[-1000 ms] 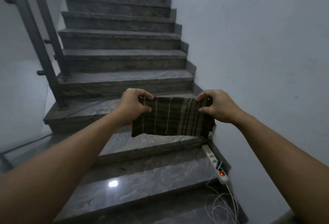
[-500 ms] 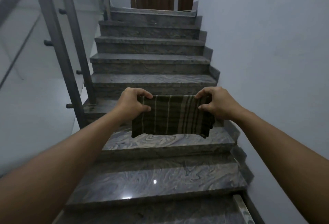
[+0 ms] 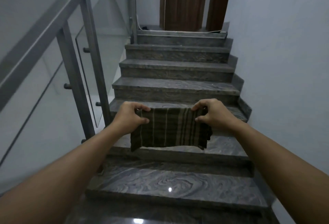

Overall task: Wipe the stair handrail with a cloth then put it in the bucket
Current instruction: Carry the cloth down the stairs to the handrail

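cloth (image 3: 169, 129): dark, pale-striped, hanging flat, stretched by its top corners above the stairs
handrail (image 3: 44, 26): grey metal, sloping up at left

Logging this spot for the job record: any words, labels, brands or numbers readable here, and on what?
None can be read.
The cloth shows only stripes.
The handrail, steps and door carry no lettering that shows.

handrail (image 3: 44, 27) runs off the top and left edges, both ends out of view | door (image 3: 185, 1) chopped by the top edge | cloth (image 3: 169, 129) top corners buried under left hand (image 3: 129, 117) and right hand (image 3: 211, 115) | dark thing on the landing (image 3: 144, 27) too tiny to make out | lowest step (image 3: 142, 218) cut off at the bottom
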